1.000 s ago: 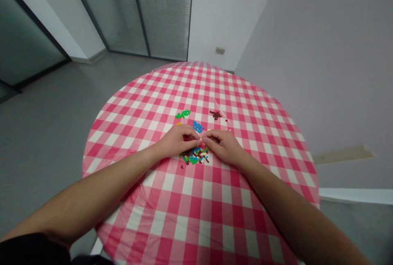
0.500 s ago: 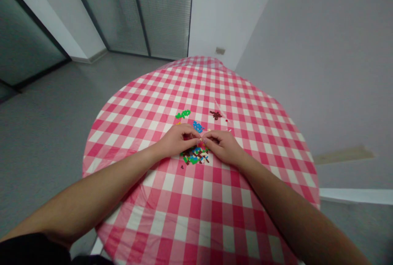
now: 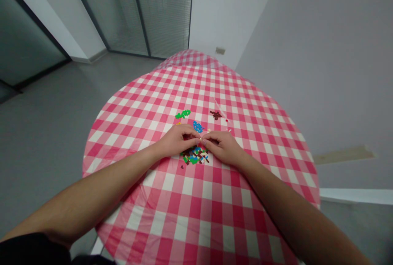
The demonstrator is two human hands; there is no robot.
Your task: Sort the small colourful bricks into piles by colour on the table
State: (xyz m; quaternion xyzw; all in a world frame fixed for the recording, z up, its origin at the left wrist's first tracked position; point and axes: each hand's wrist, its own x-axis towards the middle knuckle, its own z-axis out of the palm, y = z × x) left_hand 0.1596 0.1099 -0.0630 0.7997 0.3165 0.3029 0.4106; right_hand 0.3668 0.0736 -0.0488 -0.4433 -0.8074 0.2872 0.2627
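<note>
My left hand [image 3: 179, 139] and my right hand [image 3: 223, 146] meet fingertip to fingertip over the table. Both are closed in a pinch around a tiny pale piece [image 3: 201, 139], mostly covered by the fingers. Just below them lies a mixed pile of small pieces [image 3: 195, 156] in green, blue, brown and cream; they look like little building bricks. Beyond my hands are a blue group [image 3: 198, 126], a green group [image 3: 183, 114] and a dark brown group [image 3: 216, 115] of such pieces. Some yellow bits [image 3: 178, 123] show behind my left hand.
The round table has a red and white checked cloth [image 3: 196, 199]. A single red piece [image 3: 226, 120] lies right of the brown group, near a thin clear strip [image 3: 220, 107]. One brown piece [image 3: 182, 167] sits apart in front of the pile. A wall [image 3: 331, 72] stands close on the right.
The fingertips of my right hand have shifted very slightly left, closer to my left fingertips. The sorted groups and the pile look the same.
</note>
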